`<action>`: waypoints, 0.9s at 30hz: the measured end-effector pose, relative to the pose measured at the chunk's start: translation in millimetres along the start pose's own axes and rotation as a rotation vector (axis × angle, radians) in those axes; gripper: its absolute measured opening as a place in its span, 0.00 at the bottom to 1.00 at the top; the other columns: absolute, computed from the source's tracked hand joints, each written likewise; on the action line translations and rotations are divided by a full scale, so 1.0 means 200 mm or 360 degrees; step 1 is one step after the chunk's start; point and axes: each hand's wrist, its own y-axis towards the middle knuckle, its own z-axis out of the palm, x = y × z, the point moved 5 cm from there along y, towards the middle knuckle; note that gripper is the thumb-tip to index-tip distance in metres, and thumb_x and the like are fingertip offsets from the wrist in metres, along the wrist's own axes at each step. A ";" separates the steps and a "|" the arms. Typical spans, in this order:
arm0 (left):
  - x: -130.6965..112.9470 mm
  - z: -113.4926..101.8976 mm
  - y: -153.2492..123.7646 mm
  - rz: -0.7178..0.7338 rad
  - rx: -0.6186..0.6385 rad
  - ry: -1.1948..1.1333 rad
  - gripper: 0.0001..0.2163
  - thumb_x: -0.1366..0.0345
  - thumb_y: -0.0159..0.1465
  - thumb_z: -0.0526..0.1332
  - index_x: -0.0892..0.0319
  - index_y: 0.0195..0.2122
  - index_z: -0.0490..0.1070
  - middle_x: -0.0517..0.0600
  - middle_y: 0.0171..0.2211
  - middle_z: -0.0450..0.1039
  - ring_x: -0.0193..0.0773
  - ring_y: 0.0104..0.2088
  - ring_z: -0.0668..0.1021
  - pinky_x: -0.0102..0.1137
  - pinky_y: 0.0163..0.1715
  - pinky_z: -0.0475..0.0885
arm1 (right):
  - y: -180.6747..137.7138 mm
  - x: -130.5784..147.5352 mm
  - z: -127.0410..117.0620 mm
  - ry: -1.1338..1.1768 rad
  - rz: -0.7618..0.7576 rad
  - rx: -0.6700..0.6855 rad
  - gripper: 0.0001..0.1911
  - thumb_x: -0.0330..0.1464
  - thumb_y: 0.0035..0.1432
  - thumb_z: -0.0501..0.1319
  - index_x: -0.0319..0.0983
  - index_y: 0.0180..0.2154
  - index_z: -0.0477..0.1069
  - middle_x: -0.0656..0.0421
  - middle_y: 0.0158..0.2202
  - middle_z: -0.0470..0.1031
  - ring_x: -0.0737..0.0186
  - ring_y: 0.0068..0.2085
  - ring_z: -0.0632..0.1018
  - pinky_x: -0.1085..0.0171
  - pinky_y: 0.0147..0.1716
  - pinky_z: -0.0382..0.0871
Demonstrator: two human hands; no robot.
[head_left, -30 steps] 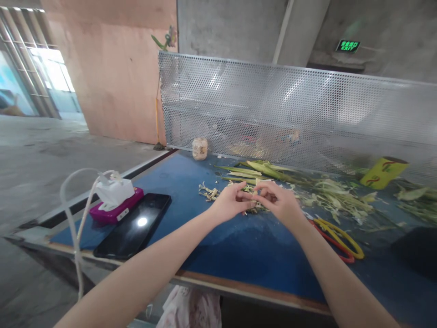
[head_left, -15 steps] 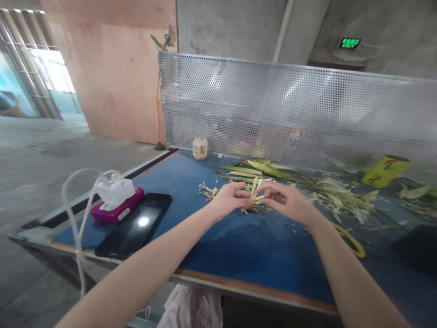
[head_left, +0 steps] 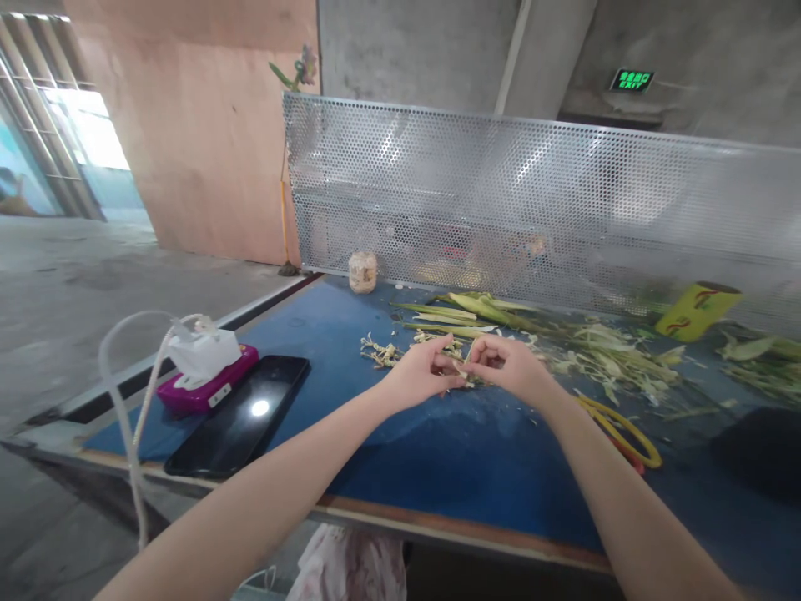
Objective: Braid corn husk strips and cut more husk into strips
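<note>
My left hand (head_left: 420, 376) and my right hand (head_left: 508, 367) meet over the blue table (head_left: 438, 451), fingertips pinched together on a small piece of pale green leaf strip (head_left: 461, 371). Both hands are closed on it. Just behind them lies a small woven bundle of leaf strips (head_left: 379, 351). Long green leaves (head_left: 481, 309) lie farther back.
A black phone (head_left: 241, 415) and a pink box with a white charger (head_left: 204, 367) sit at the left. Leaf scraps (head_left: 613, 359), yellow-handled scissors (head_left: 619, 427) and a yellow tape roll (head_left: 694, 310) are at the right. A jar (head_left: 364, 271) stands by the perforated metal screen (head_left: 531, 200).
The leaf strip that stood up between my fingers half a second ago is now folded down into the pinch; my hands have drawn closer together.
</note>
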 end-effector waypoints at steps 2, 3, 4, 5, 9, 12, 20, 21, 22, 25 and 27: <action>-0.01 0.00 -0.01 0.0035 -0.0026 0.0114 0.37 0.73 0.51 0.63 0.69 0.60 0.46 0.53 0.31 0.75 0.27 0.20 0.68 0.25 0.19 0.64 | 0.00 -0.01 0.00 -0.0010 0.0023 -0.0025 0.13 0.40 0.46 0.62 0.38 0.24 0.63 0.64 0.18 0.66 0.70 0.20 0.67 0.70 0.19 0.60; -0.01 0.00 -0.01 0.0045 -0.0043 0.0151 0.37 0.72 0.51 0.62 0.67 0.60 0.46 0.54 0.33 0.75 0.28 0.20 0.68 0.25 0.20 0.64 | 0.01 -0.01 0.00 -0.0013 0.0033 -0.0036 0.13 0.40 0.46 0.62 0.38 0.24 0.63 0.64 0.18 0.66 0.70 0.20 0.67 0.70 0.19 0.60; -0.02 -0.01 -0.01 0.0052 -0.0060 0.0169 0.37 0.72 0.51 0.62 0.66 0.60 0.45 0.54 0.34 0.75 0.28 0.21 0.69 0.25 0.20 0.64 | 0.01 -0.01 0.00 -0.0014 0.0037 -0.0045 0.13 0.40 0.47 0.62 0.38 0.24 0.63 0.64 0.18 0.65 0.70 0.20 0.67 0.70 0.19 0.60; -0.02 -0.01 -0.01 0.0056 -0.0075 0.0170 0.37 0.71 0.51 0.62 0.65 0.61 0.45 0.53 0.34 0.75 0.28 0.21 0.69 0.25 0.21 0.65 | 0.01 -0.01 0.00 -0.0014 0.0034 -0.0049 0.13 0.40 0.47 0.61 0.38 0.24 0.63 0.64 0.18 0.65 0.70 0.20 0.66 0.70 0.19 0.60; -0.04 -0.01 -0.02 0.0078 -0.0108 0.0112 0.35 0.64 0.55 0.60 0.64 0.61 0.44 0.48 0.27 0.73 0.28 0.20 0.68 0.28 0.23 0.66 | 0.01 0.02 0.00 -0.0011 -0.0029 -0.0049 0.10 0.38 0.50 0.59 0.38 0.24 0.62 0.65 0.18 0.64 0.71 0.20 0.65 0.70 0.20 0.59; -0.05 -0.01 -0.02 0.0081 -0.0100 0.0043 0.34 0.66 0.56 0.59 0.65 0.61 0.45 0.47 0.25 0.71 0.28 0.19 0.68 0.28 0.24 0.66 | 0.00 0.03 -0.01 -0.0008 -0.0097 -0.0095 0.09 0.38 0.51 0.58 0.39 0.26 0.62 0.64 0.19 0.63 0.70 0.20 0.64 0.69 0.20 0.60; -0.06 -0.02 -0.02 -0.0006 -0.0179 -0.0190 0.32 0.72 0.55 0.59 0.68 0.59 0.48 0.44 0.22 0.70 0.27 0.18 0.69 0.28 0.24 0.67 | -0.03 0.12 -0.04 -0.0432 -0.0684 -0.0397 0.10 0.33 0.56 0.54 0.43 0.36 0.74 0.58 0.28 0.63 0.65 0.29 0.67 0.65 0.27 0.63; -0.06 -0.02 -0.02 -0.0013 -0.0200 -0.0199 0.32 0.73 0.55 0.59 0.69 0.59 0.48 0.43 0.21 0.70 0.27 0.17 0.69 0.28 0.23 0.67 | -0.04 0.13 -0.04 -0.0514 -0.0759 -0.0428 0.11 0.32 0.57 0.53 0.44 0.37 0.74 0.58 0.28 0.62 0.65 0.29 0.67 0.65 0.27 0.63; -0.06 -0.02 -0.02 -0.0011 -0.0215 -0.0206 0.32 0.73 0.54 0.59 0.70 0.59 0.48 0.43 0.20 0.69 0.27 0.17 0.69 0.27 0.23 0.66 | -0.05 0.14 -0.03 -0.0589 -0.0820 -0.0436 0.12 0.31 0.58 0.52 0.45 0.38 0.74 0.58 0.29 0.61 0.66 0.29 0.66 0.65 0.27 0.63; -0.05 -0.03 -0.01 -0.0014 -0.0221 -0.0229 0.32 0.74 0.54 0.58 0.71 0.59 0.47 0.42 0.19 0.69 0.27 0.16 0.69 0.27 0.23 0.67 | -0.07 0.15 -0.01 -0.0707 -0.0896 -0.0324 0.15 0.30 0.58 0.52 0.46 0.44 0.71 0.57 0.32 0.61 0.66 0.30 0.66 0.64 0.28 0.64; -0.04 -0.03 -0.01 -0.0035 -0.0227 -0.0248 0.33 0.76 0.54 0.57 0.71 0.60 0.45 0.44 0.20 0.71 0.28 0.17 0.69 0.28 0.23 0.68 | -0.07 0.15 0.00 -0.0704 -0.0889 -0.0220 0.16 0.31 0.58 0.52 0.46 0.47 0.69 0.56 0.34 0.63 0.64 0.32 0.67 0.64 0.29 0.65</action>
